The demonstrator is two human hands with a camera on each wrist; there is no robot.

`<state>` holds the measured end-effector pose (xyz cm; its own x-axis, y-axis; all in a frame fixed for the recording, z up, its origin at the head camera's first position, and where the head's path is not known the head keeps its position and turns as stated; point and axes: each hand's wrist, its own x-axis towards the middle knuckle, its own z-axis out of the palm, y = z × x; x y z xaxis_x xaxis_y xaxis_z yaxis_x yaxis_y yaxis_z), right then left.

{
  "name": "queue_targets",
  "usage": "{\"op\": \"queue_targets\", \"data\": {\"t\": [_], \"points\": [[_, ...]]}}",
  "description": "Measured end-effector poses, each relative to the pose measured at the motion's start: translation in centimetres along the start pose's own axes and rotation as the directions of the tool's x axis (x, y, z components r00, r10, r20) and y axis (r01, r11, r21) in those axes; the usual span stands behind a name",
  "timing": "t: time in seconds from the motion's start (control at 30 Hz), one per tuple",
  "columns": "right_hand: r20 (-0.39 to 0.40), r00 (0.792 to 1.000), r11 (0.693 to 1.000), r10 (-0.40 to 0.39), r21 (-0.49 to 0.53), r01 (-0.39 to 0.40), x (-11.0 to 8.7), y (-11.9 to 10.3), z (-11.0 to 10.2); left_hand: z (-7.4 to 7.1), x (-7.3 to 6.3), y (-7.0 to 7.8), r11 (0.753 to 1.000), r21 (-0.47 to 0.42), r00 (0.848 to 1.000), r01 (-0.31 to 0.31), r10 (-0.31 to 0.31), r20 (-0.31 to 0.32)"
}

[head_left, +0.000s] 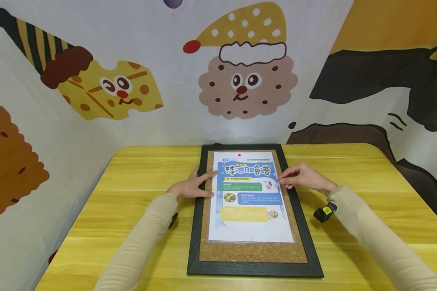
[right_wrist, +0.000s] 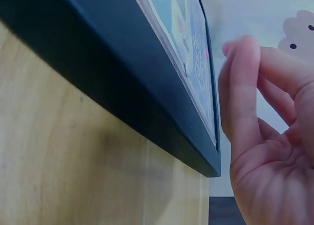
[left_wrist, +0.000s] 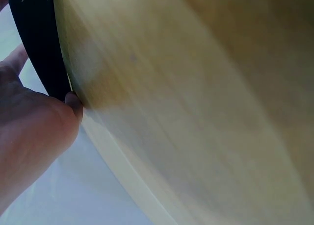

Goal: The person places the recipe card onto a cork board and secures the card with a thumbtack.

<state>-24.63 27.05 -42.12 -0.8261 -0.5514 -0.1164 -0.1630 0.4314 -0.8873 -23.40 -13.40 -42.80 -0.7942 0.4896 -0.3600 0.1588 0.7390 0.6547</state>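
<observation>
A printed poster [head_left: 249, 226] in a clear sleeve lies on a black-framed cork board [head_left: 255, 254]. My left hand [head_left: 191, 186] rests across the frame's left side, thumb and index finger spread onto the poster's edge on either side of a yellow push pin [head_left: 213, 187]. In the left wrist view, a fingertip touches the frame's outer edge. At the poster's right edge, my right hand [head_left: 306, 178] pinches with thumb and fingertips what looks like a push pin, mostly hidden by them. A pink push pin [head_left: 239, 154] is at the top, a pale one [head_left: 253, 237] at the bottom.
The board lies on a wood-grain table [head_left: 131, 238], its far end close to a cartoon-patterned wall [head_left: 175, 121]. A black wrist device [head_left: 324, 214] hangs below the right wrist.
</observation>
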Motion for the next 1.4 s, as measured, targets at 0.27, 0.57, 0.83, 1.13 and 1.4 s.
{"op": "queue_targets", "data": {"t": [0.27,0.57,0.83,1.13,1.4], "points": [[0.063,0.997,0.999,-0.032,0.007,0.032,0.2,0.0,0.5,0.0,0.1,0.0,1.000,0.013,1.000,-0.002,0.002,-0.004],[0.095,0.994,0.998,-0.053,-0.030,0.057,0.4,-0.4,1.4,0.0,0.1,-0.1,1.000,0.019,1.000,-0.006,0.006,-0.004],[0.151,0.981,0.993,-0.121,0.007,0.121,0.7,-0.8,2.3,0.0,0.2,0.0,1.000,0.017,1.000,0.003,-0.003,-0.007],[0.190,0.961,0.979,-0.200,0.081,0.187,0.9,-1.2,3.2,0.1,0.2,-0.1,1.000,0.020,1.000,-0.004,0.004,-0.004],[0.218,0.951,0.976,-0.217,0.067,0.208,1.2,-1.7,4.2,0.1,0.2,-0.1,1.000,0.002,1.000,0.002,-0.002,-0.011]]}}
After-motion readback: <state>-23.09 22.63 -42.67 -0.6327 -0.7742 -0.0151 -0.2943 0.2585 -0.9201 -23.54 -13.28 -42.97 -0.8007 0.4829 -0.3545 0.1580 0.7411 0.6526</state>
